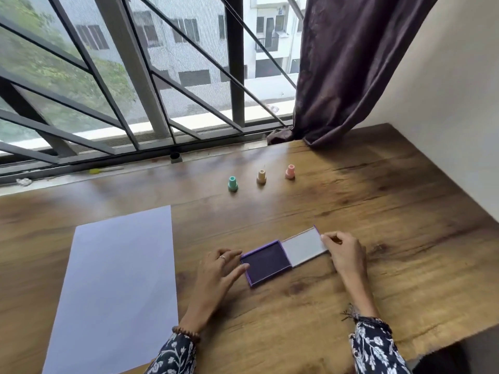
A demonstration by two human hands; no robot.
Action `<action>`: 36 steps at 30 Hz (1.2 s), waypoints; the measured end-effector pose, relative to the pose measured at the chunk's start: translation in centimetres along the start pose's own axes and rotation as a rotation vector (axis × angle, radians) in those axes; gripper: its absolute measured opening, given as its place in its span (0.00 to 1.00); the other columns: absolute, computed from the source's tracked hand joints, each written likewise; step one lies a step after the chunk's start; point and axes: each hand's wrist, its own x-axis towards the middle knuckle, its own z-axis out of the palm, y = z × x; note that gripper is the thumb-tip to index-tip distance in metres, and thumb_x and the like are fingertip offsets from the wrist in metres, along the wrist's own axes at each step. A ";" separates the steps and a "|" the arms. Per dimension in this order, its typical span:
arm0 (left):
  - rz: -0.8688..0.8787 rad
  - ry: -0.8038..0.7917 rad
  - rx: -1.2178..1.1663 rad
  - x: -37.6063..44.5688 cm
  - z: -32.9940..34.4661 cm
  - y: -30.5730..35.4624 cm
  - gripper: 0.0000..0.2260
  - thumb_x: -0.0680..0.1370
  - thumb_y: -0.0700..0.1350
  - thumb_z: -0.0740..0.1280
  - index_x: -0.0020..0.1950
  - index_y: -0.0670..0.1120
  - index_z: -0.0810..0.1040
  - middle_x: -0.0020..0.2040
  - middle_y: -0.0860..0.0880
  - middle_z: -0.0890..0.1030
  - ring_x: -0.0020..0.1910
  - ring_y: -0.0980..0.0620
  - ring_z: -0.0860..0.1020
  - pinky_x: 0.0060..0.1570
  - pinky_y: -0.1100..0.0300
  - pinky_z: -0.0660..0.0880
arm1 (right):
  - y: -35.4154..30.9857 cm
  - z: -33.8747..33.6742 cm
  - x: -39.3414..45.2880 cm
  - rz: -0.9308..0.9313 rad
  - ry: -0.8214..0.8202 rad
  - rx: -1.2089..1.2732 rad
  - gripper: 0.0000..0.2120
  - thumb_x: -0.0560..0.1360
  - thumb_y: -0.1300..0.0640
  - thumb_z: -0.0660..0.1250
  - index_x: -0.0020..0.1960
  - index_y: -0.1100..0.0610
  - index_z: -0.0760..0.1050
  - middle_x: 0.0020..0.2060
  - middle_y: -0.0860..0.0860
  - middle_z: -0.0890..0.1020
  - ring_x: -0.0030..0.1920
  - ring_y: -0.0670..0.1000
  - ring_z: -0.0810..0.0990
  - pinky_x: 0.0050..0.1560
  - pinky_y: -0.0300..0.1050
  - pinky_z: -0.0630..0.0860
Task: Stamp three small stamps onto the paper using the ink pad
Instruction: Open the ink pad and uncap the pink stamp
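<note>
Closest in, two flowered sleeves [374, 346] reach over the wooden counter [378, 211]. The left hand [216, 276] lies spread and flat, its fingers [237, 271] loose and touching the near left edge of the purple ink pad [266, 263], gripping nothing. The right hand [343, 252] sits at the other end, fingers [328, 238] pinched narrowly on the far corner of the pad's grey lid [305, 247], which lies folded out flat to the right of the dark ink. A blank sheet of paper [118, 287] rests just left of the left hand. Farther back three small stamps stand upright in a row, well apart from both hands: green [232, 183], tan [261, 176], pink [290, 172]. Beyond them a barred window [135, 76] and a dark curtain [351, 63].
</note>
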 end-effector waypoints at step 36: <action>-0.170 0.043 -0.854 6.9 0.6 8.2 0.07 0.71 0.41 0.71 0.48 0.42 0.82 0.43 0.45 0.85 0.43 0.53 0.83 0.40 0.66 0.79 | -8.0 3.4 -1.9 0.026 -0.350 1.018 0.06 0.74 0.65 0.64 0.50 0.60 0.76 0.38 0.51 0.86 0.40 0.45 0.84 0.42 0.34 0.79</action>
